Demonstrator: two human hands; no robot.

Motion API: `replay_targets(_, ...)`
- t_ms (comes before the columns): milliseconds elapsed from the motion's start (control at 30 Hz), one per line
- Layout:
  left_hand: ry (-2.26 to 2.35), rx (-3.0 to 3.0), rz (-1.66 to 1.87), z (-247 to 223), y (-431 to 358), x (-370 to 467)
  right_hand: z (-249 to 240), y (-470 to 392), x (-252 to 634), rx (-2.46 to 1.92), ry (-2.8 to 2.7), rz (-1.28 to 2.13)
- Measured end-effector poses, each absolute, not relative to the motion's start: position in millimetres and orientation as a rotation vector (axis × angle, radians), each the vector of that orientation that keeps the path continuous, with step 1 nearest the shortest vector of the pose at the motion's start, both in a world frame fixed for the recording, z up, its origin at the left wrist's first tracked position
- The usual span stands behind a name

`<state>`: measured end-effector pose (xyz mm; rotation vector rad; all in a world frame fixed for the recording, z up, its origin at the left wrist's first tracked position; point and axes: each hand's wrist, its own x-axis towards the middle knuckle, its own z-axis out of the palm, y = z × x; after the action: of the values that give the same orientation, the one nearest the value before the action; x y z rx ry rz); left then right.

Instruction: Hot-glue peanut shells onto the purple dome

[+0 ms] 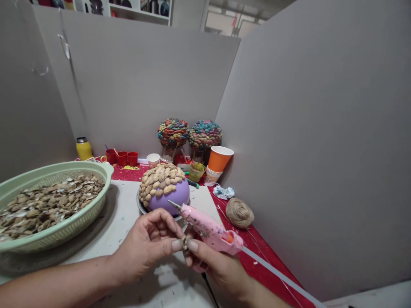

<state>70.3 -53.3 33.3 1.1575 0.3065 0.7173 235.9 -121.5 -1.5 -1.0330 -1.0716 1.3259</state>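
Note:
A small peanut shell (pixel 184 243) is pinched between the thumb and fingertips of my left hand (pixel 154 239). My right hand (pixel 215 261) is wrapped round a pink hot glue gun (pixel 205 226), and its thumb touches the shell too. A long pale glue stick (pixel 279 273) sticks out of the gun's back. Beyond the hands a purple balloon (pixel 175 197) rests in a grey bowl (pixel 141 207). Rows of peanut shells (pixel 162 177) cover its top and left side. The gun's metal nozzle points up and left in front of the balloon.
A green basket (pixel 107 188) of loose shells stands at left. Behind are red cups (pixel 122 158), a yellow bottle (pixel 84 148), two colourful balls (pixel 173 133) and an orange cup (pixel 220 158). A twine ball (pixel 239 212) lies by the right grey partition (pixel 321 149).

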Motion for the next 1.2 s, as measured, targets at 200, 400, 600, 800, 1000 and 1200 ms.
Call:
replay_targets(200, 0.318, 1.148, 0.741, 30, -52, 70, -2, -120, 236, -1.018, -1.034, 1.343)
replay_targets(400, 0.35, 1.151, 0.76, 27, -53, 71, -4, -119, 236, -1.044, -1.043, 1.293)
replay_targets(600, 0.324, 1.159, 0.737, 29, -50, 70, -5, -116, 237, -1.081, -1.052, 1.3)
replay_targets(800, 0.308, 1.18, 0.703, 27, -49, 69, 8, -120, 238, -1.11, -1.172, 1.217)
replay_targets(1000, 0.378, 1.266, 0.823, 19, -53, 70, 19, -119, 233, -1.109, -1.419, 0.823)
replay_targets(1200, 0.37, 1.242, 0.856, 22, -56, 72, 14, -120, 231, -1.125, -1.455, 0.547)
